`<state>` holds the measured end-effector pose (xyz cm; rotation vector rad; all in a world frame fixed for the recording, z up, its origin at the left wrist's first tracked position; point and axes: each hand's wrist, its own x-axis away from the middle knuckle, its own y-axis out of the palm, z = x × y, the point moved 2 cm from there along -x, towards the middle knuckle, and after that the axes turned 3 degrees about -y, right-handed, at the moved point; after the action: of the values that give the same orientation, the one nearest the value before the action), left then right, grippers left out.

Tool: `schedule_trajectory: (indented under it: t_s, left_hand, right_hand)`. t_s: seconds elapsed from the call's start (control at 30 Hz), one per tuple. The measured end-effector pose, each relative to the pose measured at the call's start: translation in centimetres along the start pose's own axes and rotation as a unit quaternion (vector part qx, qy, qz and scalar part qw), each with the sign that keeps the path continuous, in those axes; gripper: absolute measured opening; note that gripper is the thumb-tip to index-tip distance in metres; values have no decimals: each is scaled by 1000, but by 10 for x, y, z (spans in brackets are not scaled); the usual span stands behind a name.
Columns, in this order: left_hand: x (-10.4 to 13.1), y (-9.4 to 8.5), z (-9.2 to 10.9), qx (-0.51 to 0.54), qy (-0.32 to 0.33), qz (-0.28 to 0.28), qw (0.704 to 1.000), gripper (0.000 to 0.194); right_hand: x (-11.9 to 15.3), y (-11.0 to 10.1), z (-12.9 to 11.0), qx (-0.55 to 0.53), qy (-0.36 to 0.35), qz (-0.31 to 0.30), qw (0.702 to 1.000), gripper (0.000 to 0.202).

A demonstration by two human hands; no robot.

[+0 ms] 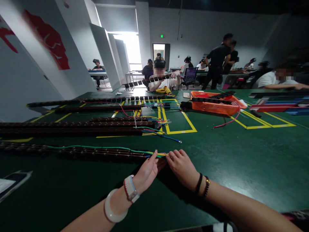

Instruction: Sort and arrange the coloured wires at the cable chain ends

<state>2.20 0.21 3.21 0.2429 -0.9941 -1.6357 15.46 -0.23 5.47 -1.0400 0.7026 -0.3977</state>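
Observation:
A long black segmented strip (96, 154), looking like a cable chain, lies across the near part of the table with coloured wires along it. My left hand (147, 172) is closed around the wires (161, 155) where they leave the strip's right end, thumb on top. Touching it, my right hand (181, 167) pinches the same yellow, green and blue wires near their tips, which its fingers hide. One green wire (96, 147) runs loosely on top of the strip. Just beyond, a blue wire (169, 138) with a ring terminal sticks out of another strip.
More wired strips (72, 127) lie beyond on the green table (229, 161). An orange basket (214, 108) holds dark strips, with a red wire hanging out. A yellow tool (165, 90) lies at the far edge. Opposite, a person (158, 77) holds up another strip.

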Motion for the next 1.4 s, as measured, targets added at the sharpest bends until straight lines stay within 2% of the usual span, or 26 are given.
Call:
schedule_trajectory:
  t_s: [0.2,0.33,0.5,0.7,0.83,0.93,1.03,1.13,1.27,1.4]
  left_hand:
    - [4,3,2,4,-7,2,1000,25]
    - [7,4,5,11,1,-1,1000,29]
    - [9,3,6,18,5,18,1000,18]
    - [6,2,3,0,-10,38,999,13]
    - [3,-3,2,4,-11,13,1000,15]
    - [3,-6,2,11,-14,7,1000,15]
    - [5,-5,3,12,-16,4,1000,14]
    - [7,-1,5,6,-29,1,1000,14]
    - [8,0,6,8,-31,5,999,13]
    - [6,-3,5,13,-20,-6,1000,15]
  right_hand:
    - [-1,0,9,-44,0,17,999,7]
    - [-1,-4,24,-89,21,58,994,9]
    - [-3,0,43,-132,36,83,987,13]
    - [-11,28,63,-241,70,34,967,22]
    - [-10,46,71,-280,98,9,955,27]
    - [-10,42,75,-328,101,18,939,26]
    - [-9,25,73,-368,98,27,924,30]
    - [-8,13,67,-354,95,2,931,37]
    - [-5,14,57,-330,60,-59,940,41]
    - [-5,18,56,-331,57,-72,939,38]
